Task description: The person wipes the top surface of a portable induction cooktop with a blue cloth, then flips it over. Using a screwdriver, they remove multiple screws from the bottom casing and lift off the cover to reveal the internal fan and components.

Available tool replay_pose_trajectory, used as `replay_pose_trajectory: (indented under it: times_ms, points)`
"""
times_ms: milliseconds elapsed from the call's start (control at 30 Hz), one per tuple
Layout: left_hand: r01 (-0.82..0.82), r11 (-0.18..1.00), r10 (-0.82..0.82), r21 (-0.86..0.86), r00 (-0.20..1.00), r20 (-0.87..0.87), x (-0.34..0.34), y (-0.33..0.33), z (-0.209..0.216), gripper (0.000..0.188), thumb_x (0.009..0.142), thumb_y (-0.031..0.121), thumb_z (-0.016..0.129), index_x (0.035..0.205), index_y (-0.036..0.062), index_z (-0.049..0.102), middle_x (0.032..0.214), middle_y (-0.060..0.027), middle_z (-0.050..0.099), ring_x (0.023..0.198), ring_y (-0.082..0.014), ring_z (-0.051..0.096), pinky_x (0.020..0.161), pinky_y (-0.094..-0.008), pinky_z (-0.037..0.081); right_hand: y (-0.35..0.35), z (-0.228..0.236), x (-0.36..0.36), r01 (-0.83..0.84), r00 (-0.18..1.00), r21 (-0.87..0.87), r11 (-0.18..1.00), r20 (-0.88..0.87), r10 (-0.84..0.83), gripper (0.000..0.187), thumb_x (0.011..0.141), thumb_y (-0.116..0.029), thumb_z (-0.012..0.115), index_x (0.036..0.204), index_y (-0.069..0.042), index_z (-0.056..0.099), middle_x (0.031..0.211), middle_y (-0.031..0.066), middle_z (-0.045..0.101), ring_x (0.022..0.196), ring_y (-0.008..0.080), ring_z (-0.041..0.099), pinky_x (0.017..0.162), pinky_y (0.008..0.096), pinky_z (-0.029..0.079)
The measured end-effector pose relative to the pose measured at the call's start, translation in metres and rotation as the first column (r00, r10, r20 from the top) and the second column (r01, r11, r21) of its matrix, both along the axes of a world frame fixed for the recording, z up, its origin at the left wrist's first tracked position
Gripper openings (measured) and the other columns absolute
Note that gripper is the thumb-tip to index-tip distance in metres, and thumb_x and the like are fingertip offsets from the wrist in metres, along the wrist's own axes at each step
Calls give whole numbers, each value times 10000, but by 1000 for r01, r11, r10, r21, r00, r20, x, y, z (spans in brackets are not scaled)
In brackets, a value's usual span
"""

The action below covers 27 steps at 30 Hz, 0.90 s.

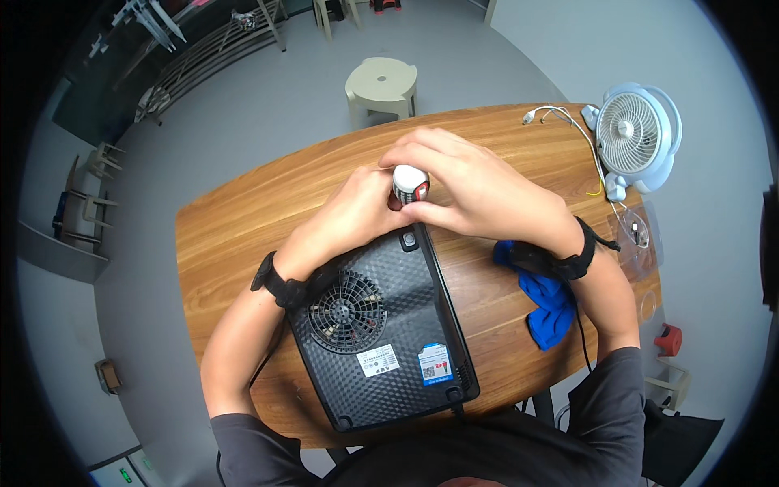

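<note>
An induction cooker (406, 325), black with a textured underside, lies upside down on the wooden table, its round fan grille (347, 312) facing up. At its far edge an upright screwdriver (411, 180), seen nearly end-on, shows a white cap and a black and red handle; its tip is hidden. My right hand (458, 174) curls round the handle from the right, thumb on the near side and fingers on the far side. Pressed against the handle's left side is my left hand (361, 203), closed low on it, fingertips out of sight.
A blue cloth (548, 304) lies under my right forearm. At the table's right end stand a white fan (631, 134) with loose cables and a clear plastic tray (637, 239). A beige stool (381, 84) stands beyond the far edge of the table (268, 187).
</note>
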State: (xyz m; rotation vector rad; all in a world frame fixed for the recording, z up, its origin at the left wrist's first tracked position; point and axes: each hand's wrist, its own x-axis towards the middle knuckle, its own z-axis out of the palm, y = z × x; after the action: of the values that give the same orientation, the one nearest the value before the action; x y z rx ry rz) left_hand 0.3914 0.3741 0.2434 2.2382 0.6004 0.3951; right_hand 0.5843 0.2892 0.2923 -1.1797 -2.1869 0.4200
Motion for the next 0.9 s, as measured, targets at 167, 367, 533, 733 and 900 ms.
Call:
replay_pose_trajectory:
  times_ms: [167,367,533,733,900]
  points:
    - [-18,1000,20,-25,999,43,2,-3,1,327,814,185,833,1012,-26,681,904,-200,728,845,-357,720,749,-434,565,3,-5,2,-26,998,-26,999,-59,25,491,829,-154,811,1251,-33,592,1107,157,610,1057,368,632,903,445,542]
    - [-55,997,57,55,998,-41,3,7,-8,350,792,247,863,914,-36,696,821,-178,724,763,-320,718,709,-440,559,4,-13,2,-38,996,114,993,-79,47,478,828,-109,786,1257,-35,589,1122,174,601,1069,376,616,919,454,526]
    - [-42,999,41,-13,997,-61,5,2,4,327,810,213,847,947,-40,692,882,-178,740,811,-301,724,756,-420,571,5,-12,1,-17,992,34,999,-122,21,386,865,-87,732,1224,-18,606,1149,175,592,1085,382,615,932,444,524]
    - [16,1000,-17,-17,999,-51,5,0,3,319,839,162,812,1048,-32,669,983,-159,738,910,-282,724,817,-399,575,2,-8,1,-25,998,122,992,-54,32,368,866,-73,729,1208,-17,604,1151,171,603,1092,369,620,927,436,524]
    - [-16,998,16,-61,1000,10,12,-1,2,312,839,137,810,1066,-23,668,989,-164,731,926,-286,721,811,-402,577,6,-12,2,25,998,76,997,-62,-21,380,855,-104,759,1190,-16,603,1140,169,609,1114,358,616,936,435,531]
